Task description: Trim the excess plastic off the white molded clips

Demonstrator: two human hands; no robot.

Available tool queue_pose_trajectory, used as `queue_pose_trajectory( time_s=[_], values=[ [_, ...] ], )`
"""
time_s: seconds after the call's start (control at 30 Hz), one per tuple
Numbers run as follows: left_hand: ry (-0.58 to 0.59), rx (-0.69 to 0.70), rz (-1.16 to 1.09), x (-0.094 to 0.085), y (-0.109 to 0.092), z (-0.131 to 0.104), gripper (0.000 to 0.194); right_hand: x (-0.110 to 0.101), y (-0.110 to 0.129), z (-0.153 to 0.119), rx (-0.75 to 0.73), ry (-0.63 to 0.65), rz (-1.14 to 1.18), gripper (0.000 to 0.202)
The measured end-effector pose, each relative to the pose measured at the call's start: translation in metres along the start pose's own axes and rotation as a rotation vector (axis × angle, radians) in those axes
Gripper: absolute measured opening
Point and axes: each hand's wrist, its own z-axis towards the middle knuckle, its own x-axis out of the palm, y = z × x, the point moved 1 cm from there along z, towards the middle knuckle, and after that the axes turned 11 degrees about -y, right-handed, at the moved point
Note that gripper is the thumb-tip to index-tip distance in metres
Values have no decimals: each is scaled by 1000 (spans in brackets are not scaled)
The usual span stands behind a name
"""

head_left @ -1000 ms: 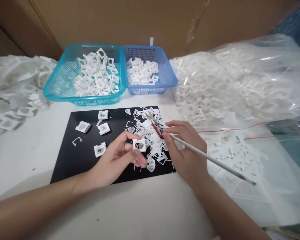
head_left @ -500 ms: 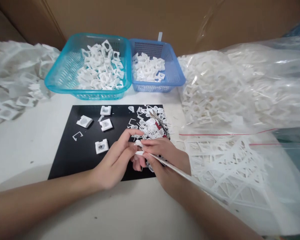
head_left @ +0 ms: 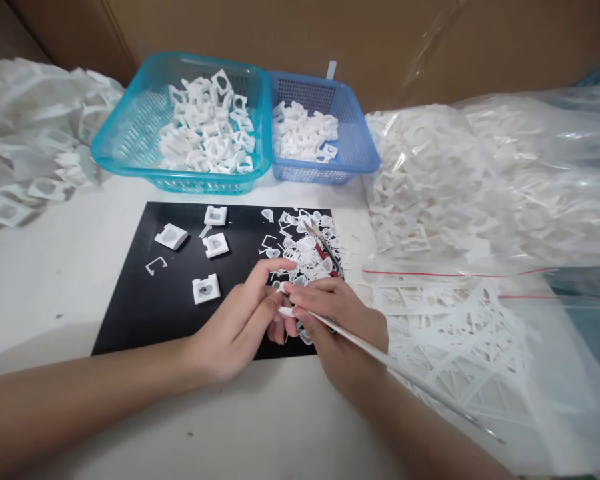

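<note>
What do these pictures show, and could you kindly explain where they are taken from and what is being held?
There is no machine here: these are a person's two bare hands, seen by a camera worn on the head, looking forward and down. The left hand holds a small white piece, partly hidden by fingers. The right hand holds a long thin rod, its fingertips close to that piece. Beneath lies a black mat with four white blocks, white scraps and red-handled snips. Behind stand a teal basket and a blue basket.
</note>
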Motion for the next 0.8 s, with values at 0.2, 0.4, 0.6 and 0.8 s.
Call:
queue_pose_trajectory(
  time_s=[0.2, 0.4, 0.6, 0.8],
  values=[
    [-6, 1, -9, 1, 0, 1, 28, -3, 1, -1, 7, 48, 3, 27],
    [-3, -8, -17, 2, 0, 0, 29, -2, 2, -3, 55, 71, -43, 27],
    [-13, -17, -45, 1, 1, 0, 28, 5, 1, -5, -116, 16, -95, 27],
    [-15, 3, -35, 1, 1, 0, 28, 12, -10, -15, -271, -32, -119, 22]
  ],
)
